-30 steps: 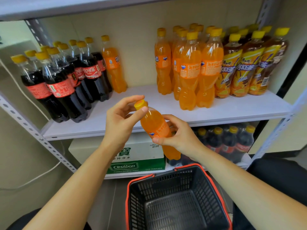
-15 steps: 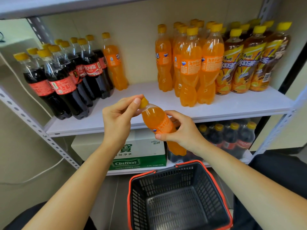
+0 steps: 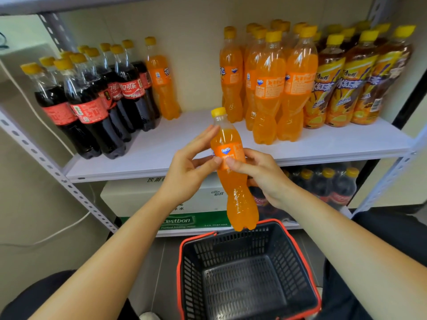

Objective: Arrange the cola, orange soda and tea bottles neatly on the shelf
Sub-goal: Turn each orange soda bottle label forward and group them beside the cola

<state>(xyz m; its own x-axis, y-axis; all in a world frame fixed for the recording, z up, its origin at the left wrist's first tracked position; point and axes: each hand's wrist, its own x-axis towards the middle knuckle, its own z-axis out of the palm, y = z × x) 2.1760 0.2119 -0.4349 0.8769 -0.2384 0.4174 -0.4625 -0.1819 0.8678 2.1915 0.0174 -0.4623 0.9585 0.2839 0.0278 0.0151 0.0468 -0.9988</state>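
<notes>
Now both hands clasp the orange soda bottle (image 3: pixel 233 181) at its label: the left hand (image 3: pixel 184 174) pinches with thumb and long fingers, and the right hand (image 3: pixel 265 179) curls round the far side. Clear, waisted plastic with a yellow cap, it stands nearly upright before the shelf (image 3: pixel 157 144) front edge, above a black mesh basket (image 3: pixel 219 255). A second ago it leaned left, with the left hand at its cap. On the shelf, cola bottles (image 3: pixel 92 109) crowd the left end and tea bottles (image 3: pixel 346 93) the right.

Both forearms reach forward, the left hand (image 3: pixel 187 168) and right hand (image 3: pixel 262 175) pinching, thumbs nearly touching.
</notes>
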